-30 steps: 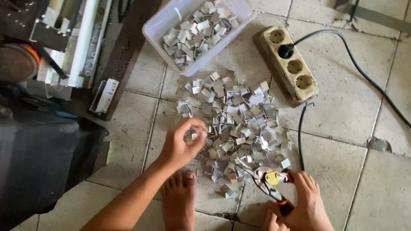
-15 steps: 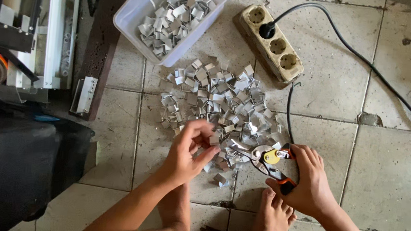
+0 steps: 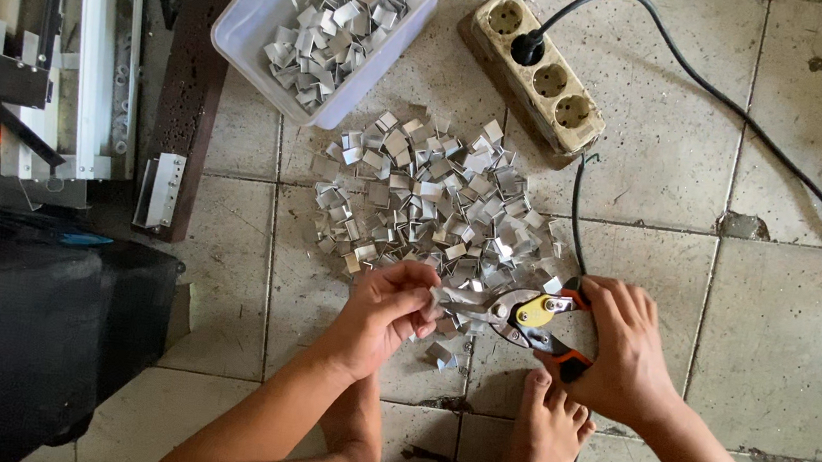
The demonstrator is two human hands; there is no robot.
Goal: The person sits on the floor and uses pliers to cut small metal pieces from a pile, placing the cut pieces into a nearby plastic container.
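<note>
- We are looking down at a tiled floor, pale and stained, with grout lines crossing it.
- To our left stands a large black machine body, and above it a frame of white and grey metal rails beside a dark wooden plank.
- At the top sits a white plastic tub, partly filled with small bent metal clips.
- A wide heap of the same metal clips lies spread over the floor between the tub and our hands.
- A beige power strip lies to the right of the tub, with a black plug in its top socket and a black cable running off to the right edge.
- Our two bare feet rest on the tiles at the bottom, the right foot just below the tool.
- Our right hand is closed around the orange and black handles of a pair of pliers, which has a yellow patch near the pivot; its nose points left.
- Our left hand is pinched shut, thumb and fingertips gripping a single metal clip right at the nose of the pliers; we cannot tell whether the nose is closed on it.
- One loose clip lies on the floor just below the pliers.
</note>
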